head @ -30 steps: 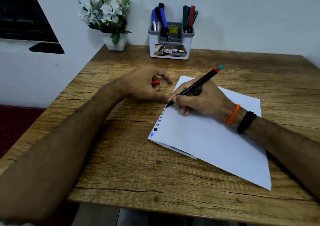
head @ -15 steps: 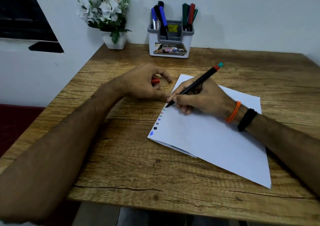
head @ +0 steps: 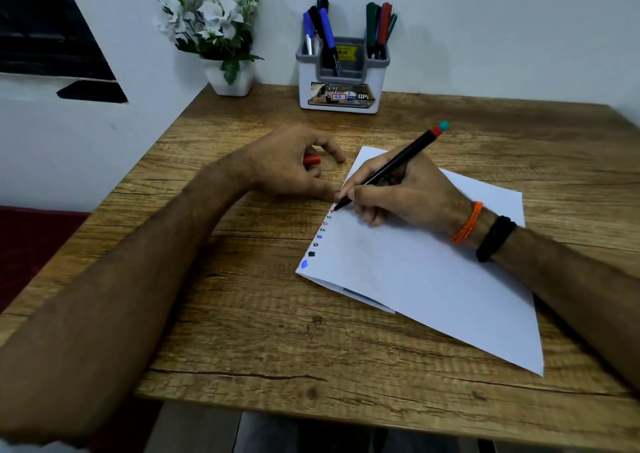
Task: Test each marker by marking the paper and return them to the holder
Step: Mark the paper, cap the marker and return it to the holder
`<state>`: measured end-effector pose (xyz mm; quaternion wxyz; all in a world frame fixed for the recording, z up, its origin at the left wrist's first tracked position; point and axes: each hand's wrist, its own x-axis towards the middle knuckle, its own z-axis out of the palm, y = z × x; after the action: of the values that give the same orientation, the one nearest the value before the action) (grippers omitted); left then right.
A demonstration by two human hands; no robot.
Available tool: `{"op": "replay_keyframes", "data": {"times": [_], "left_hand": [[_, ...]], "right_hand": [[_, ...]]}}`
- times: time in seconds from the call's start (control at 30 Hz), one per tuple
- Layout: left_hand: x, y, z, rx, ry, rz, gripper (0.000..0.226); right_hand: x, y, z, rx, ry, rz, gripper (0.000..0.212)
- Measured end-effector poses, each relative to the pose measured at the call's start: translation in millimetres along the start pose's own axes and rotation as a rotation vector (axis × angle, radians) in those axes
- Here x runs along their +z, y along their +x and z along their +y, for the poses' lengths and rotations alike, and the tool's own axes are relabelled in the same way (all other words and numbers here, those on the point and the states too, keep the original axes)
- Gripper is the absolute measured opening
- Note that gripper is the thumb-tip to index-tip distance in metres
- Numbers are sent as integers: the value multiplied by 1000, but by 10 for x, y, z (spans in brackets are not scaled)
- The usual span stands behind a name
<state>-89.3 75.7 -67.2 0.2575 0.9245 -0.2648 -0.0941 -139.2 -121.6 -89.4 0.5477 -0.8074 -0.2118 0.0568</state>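
Observation:
My right hand (head: 401,192) grips a thin black marker (head: 398,161) with a red and teal end, its tip touching the left edge of the white paper (head: 415,279). A column of small coloured marks (head: 320,236) runs down that edge below the tip. My left hand (head: 287,161) rests on the table beside the paper and is curled around a red cap (head: 311,159). The white and grey holder (head: 341,71) stands at the back with several blue, black, green and red markers upright in it.
A white pot of pale artificial flowers (head: 221,36) stands at the back left by the wall. The wooden table (head: 242,331) ends close to the left wall and at the near edge. A second sheet peeks out under the paper.
The marker tip has stayed at the paper's left edge, shifting only slightly. Both hands hold the same pose.

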Motion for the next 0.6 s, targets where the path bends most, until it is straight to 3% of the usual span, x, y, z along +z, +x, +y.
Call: {"op": "replay_keyframes", "data": {"times": [0.33, 0.5, 0.6], "left_hand": [[-4, -10, 10, -12, -17, -14, 53], [-8, -8, 3, -2, -6, -5, 52], [-8, -13, -6, -2, -13, -15, 61]], "right_hand": [[-2, 19, 11, -1, 24, -4, 14], [-29, 14, 15, 2, 161, 32, 18], [-55, 15, 18, -9, 272, 35, 10]]}}
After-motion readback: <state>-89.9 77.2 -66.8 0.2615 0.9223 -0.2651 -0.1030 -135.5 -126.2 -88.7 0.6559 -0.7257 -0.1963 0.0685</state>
